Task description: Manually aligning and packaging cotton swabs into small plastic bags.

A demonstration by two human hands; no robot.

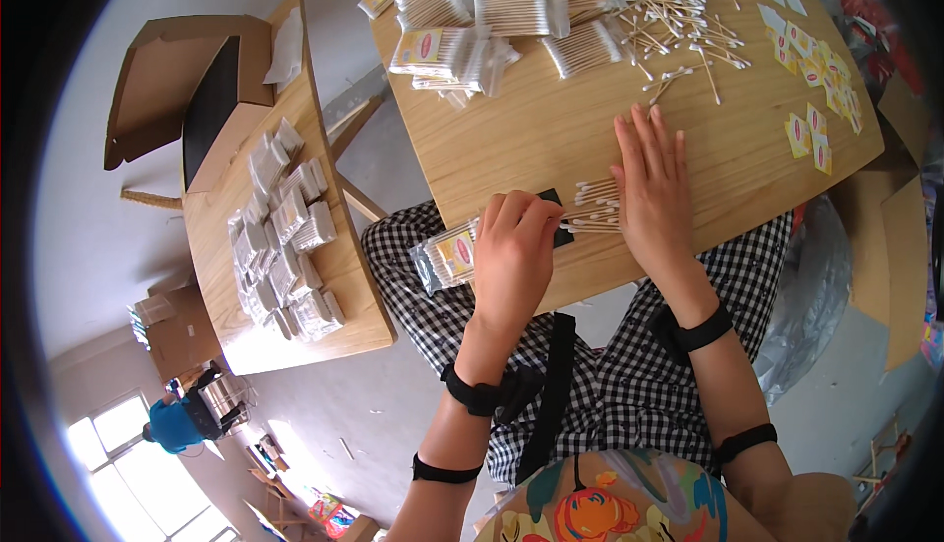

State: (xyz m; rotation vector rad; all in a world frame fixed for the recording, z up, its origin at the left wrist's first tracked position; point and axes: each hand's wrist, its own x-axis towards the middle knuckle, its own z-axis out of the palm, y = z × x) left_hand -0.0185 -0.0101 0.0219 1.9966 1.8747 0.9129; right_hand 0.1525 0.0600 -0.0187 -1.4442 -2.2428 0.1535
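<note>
My left hand [515, 252] is closed in a pinch, thumb and fingertips meeting at the ends of a few cotton swabs [594, 210]. Beside and partly beneath it, a clear bag of cotton swabs with a yellow card [454, 253] lies at the table's near edge. A flat black piece [562, 235] shows under the same hand. My right hand [654, 188] rests flat with its fingers stretched out, covering the other ends of the loose swabs. What lies under its palm is hidden.
Filled swab bags [506, 11] pile up at the far left of the table, beside a heap of loose swabs [678, 1]. Yellow cards [810, 139] lie at right. A side table [339, 331] holds more bags [280, 237] and an open cardboard box [256, 85]. Someone in blue [182, 424] is farther off.
</note>
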